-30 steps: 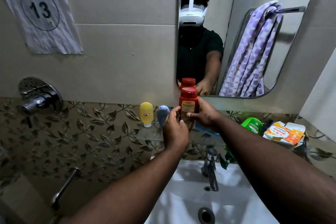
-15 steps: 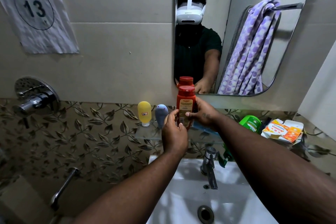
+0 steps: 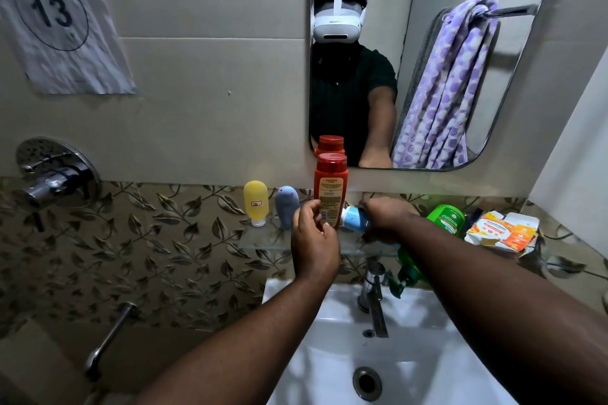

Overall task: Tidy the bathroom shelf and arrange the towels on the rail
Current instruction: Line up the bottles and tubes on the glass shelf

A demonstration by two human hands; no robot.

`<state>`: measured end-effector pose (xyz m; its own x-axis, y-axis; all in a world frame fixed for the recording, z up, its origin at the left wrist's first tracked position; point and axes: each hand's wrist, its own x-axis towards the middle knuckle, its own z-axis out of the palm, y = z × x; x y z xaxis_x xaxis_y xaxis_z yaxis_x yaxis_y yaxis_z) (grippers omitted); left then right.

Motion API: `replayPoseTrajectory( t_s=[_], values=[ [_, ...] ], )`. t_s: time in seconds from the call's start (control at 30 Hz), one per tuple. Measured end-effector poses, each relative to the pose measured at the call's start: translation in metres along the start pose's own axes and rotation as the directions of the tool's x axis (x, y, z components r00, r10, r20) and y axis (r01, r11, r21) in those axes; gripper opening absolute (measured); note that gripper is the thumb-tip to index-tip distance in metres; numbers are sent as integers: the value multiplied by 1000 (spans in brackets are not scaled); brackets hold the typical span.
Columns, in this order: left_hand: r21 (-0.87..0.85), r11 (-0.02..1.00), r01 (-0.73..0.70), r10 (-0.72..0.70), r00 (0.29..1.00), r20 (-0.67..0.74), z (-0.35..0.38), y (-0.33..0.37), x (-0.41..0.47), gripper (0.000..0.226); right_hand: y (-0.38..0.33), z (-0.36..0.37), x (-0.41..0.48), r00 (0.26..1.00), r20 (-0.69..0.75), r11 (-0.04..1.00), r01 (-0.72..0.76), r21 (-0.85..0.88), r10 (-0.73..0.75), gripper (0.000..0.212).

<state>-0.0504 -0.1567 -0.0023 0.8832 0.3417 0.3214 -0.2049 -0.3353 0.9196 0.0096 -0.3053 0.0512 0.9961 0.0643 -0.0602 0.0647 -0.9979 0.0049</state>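
The shelf is partly tidied: a yellow tube [image 3: 256, 202], a grey tube [image 3: 287, 210] and the red bottle [image 3: 330, 189] stand upright on the glass shelf [image 3: 263, 240]. The left hand [image 3: 314, 240] steadies the bottle; the right hand [image 3: 386, 215] closes on a lying blue-and-white tube [image 3: 353, 220]. The green bottle [image 3: 445, 217], crumpled carton [image 3: 501, 230] and purple towel [image 3: 450, 85] remain unsorted.

Glass shelf [image 3: 263, 242] — wall-mounted above the basin. Red bottle [image 3: 330, 189] upright at centre, label outward. Yellow tube [image 3: 255, 202] and grey tube [image 3: 287, 206] stand cap-down to its left, side by side. Blue-and-white tube [image 3: 355, 220] lies on its side just right. Green bottle [image 3: 444, 219] tilted. Purple dotted towel [image 3: 447, 89] — seen in the mirror, bunched over the rail [image 3: 513, 11].
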Motion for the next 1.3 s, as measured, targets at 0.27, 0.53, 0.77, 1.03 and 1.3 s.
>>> replayPoseTrajectory(
  t_s=[0.27,0.53,0.77,1.03,1.3],
  values=[
    [-14,1000,13,-13,1000,2,-2,-3,-5,42,5,-4,0,997,-72,999,-19,46,23,55],
    [96,994,-44,43,999,11,1,3,-6,27,18,-13,-7,987,-157,1000,12,-25,-16,55],
    [117,993,-13,8,999,37,10,3,-7,21,24,-23,-19,975,-219,989,13,-149,-46,46],
    [82,997,-4,-7,992,124,17,9,-12,15,39,-40,-29,990,-139,997,-28,-67,19,61],
    [-114,984,134,-76,909,409,46,29,-19,16,47,-53,-44,991,-91,959,-71,273,99,63]
  ],
)
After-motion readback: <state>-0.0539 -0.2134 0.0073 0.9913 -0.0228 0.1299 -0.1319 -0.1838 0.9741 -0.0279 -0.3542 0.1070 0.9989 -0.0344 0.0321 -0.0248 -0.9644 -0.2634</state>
